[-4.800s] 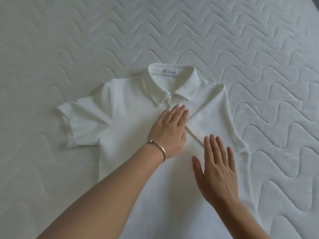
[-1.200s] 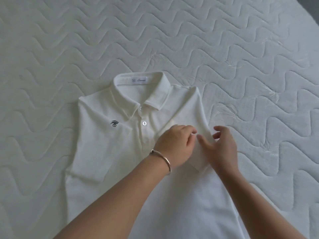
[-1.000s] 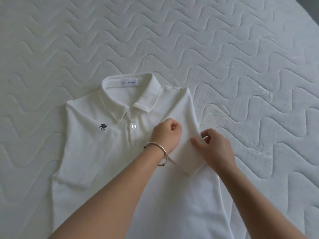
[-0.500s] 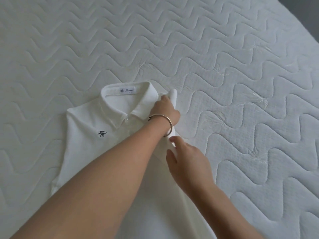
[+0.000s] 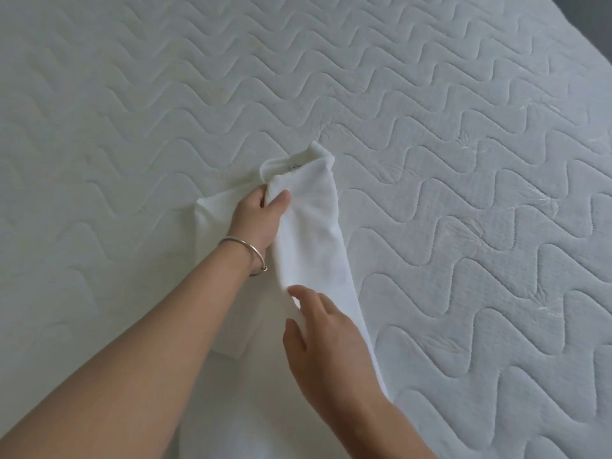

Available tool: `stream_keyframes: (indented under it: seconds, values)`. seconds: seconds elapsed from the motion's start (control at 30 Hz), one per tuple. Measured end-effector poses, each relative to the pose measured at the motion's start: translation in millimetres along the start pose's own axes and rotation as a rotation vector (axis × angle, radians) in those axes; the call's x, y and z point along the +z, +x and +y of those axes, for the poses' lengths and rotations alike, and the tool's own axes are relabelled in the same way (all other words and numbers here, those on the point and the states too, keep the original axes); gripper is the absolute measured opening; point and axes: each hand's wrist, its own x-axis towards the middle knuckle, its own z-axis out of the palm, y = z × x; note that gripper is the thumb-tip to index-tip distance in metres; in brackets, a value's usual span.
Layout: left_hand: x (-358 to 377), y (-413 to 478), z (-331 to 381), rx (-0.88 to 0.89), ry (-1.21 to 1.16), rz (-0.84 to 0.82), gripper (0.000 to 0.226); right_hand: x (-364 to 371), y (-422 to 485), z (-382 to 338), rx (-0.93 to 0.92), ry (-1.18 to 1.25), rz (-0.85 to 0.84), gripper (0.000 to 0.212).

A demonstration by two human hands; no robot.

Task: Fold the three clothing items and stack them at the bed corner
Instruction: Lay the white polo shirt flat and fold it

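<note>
A white polo shirt [image 5: 311,233] lies on the quilted mattress [image 5: 463,160], its right side folded over toward the left so the plain back of the fabric faces up. My left hand [image 5: 261,217], a thin bangle on its wrist, grips the folded edge near the collar. Lower down, my right hand [image 5: 324,336] pinches the same folded edge. The collar [image 5: 291,162] peeks out at the top. My arms hide the shirt's front and lower part. No other clothing item is in view.
The white wave-quilted mattress fills the view around the shirt. A dark strip at the top right corner [image 5: 596,14] marks the mattress edge.
Both hands have lifted the shirt's right side and carried it leftward over the front, covering the buttons and logo. The view has shifted, so the shirt sits further right.
</note>
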Motion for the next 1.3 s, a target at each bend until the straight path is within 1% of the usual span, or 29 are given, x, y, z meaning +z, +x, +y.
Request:
stream_keyframes:
  seconds: [0.03, 0.07, 0.17, 0.2, 0.27, 0.33, 0.43, 0.5, 0.57, 0.6, 0.67, 0.7, 0.73, 0.77, 0.8, 0.83, 0.87, 0.9, 0.93, 0.97, 1.0, 1.03, 1.1, 1.13, 1.2, 1.23, 1.3]
  values:
    - [-13, 1, -4, -0.011, -0.026, 0.019, 0.003, 11, 0, -8, -0.007, 0.006, -0.015, 0.041]
    - [-26, 2, -8, -0.012, -0.046, 0.045, 0.008, 22, 0, -15, -0.013, 0.007, -0.028, 0.042]
    - [-60, 8, -17, -0.045, -0.12, 0.129, 0.036, 55, 0, -34, -0.029, 0.007, -0.049, 0.046]
    - [-70, 9, -19, -0.052, -0.132, 0.146, 0.038, 64, 0, -40, -0.027, 0.014, -0.053, 0.047]
    - [-85, 15, -24, -0.047, -0.121, 0.175, 0.03, 81, 2, -50, -0.011, 0.02, -0.062, 0.048]
    - [-95, 20, -28, -0.026, -0.063, 0.193, 0.028, 94, 5, -60, 0.01, 0.031, -0.081, 0.049]
    - [-103, 29, -33, 0.017, 0.065, 0.192, 0.017, 110, 11, -70, 0.052, 0.051, -0.119, 0.051]
    - [-107, 34, -36, 0.057, 0.139, 0.191, 0.02, 120, 12, -72, 0.065, 0.057, -0.144, 0.055]
    - [-108, 36, -38, 0.098, 0.212, 0.201, 0.014, 129, 12, -70, 0.064, 0.05, -0.161, 0.059]
    - [-108, 36, -38, 0.117, 0.25, 0.2, 0.015, 131, 11, -69, 0.065, 0.049, -0.173, 0.061]
    - [-108, 35, -42, 0.155, 0.325, 0.208, 0.03, 134, 10, -67, 0.056, 0.05, -0.201, 0.063]
    - [-108, 33, -44, 0.201, 0.364, 0.234, 0.038, 135, 9, -66, 0.052, 0.064, -0.224, 0.063]
    - [-108, 28, -45, 0.289, 0.414, 0.268, 0.044, 133, 9, -65, 0.051, 0.092, -0.235, 0.061]
    - [-107, 22, -48, 0.409, 0.478, 0.301, 0.045, 129, 10, -63, 0.045, 0.133, -0.202, 0.056]
    - [-104, 15, -54, 0.528, 0.536, 0.316, 0.043, 124, 13, -61, 0.029, 0.178, -0.106, 0.047]
    - [-101, 8, -61, 0.619, 0.587, 0.295, 0.039, 115, 18, -57, -0.004, 0.199, 0.033, 0.039]
    - [-96, 0, -70, 0.678, 0.642, 0.24, 0.039, 104, 25, -52, -0.059, 0.176, 0.19, 0.031]
    - [-92, -5, -79, 0.717, 0.711, 0.169, 0.041, 91, 33, -45, -0.123, 0.111, 0.344, 0.026]
    - [-90, -8, -87, 0.737, 0.809, 0.105, 0.045, 77, 45, -38, -0.173, 0.031, 0.461, 0.024]
    - [-89, -9, -94, 0.739, 0.927, 0.062, 0.052, 65, 58, -34, -0.209, -0.054, 0.534, 0.026]
    - [-90, -8, -99, 0.723, 1.04, 0.041, 0.058, 53, 72, -31, -0.235, -0.143, 0.559, 0.034]
    - [-91, -7, -101, 0.697, 1.133, 0.041, 0.061, 43, 89, -29, -0.257, -0.235, 0.527, 0.043]
    - [-93, -6, -102, 0.654, 1.226, 0.072, 0.061, 33, 121, -29, -0.283, -0.432, 0.334, 0.058]
    - [-94, -7, -102, 0.643, 1.25, 0.084, 0.061, 32, 136, -28, -0.283, -0.529, 0.227, 0.06]
    - [-95, -9, -103, 0.614, 1.276, 0.095, 0.062, 35, 160, -19, -0.249, -0.69, 0.084, 0.06]
    - [-96, -9, -104, 0.604, 1.277, 0.104, 0.063, 37, 168, -12, -0.213, -0.727, 0.037, 0.059]
    - [-97, -10, -105, 0.586, 1.273, 0.134, 0.064, 42, 177, -2, -0.148, -0.709, -0.029, 0.06]
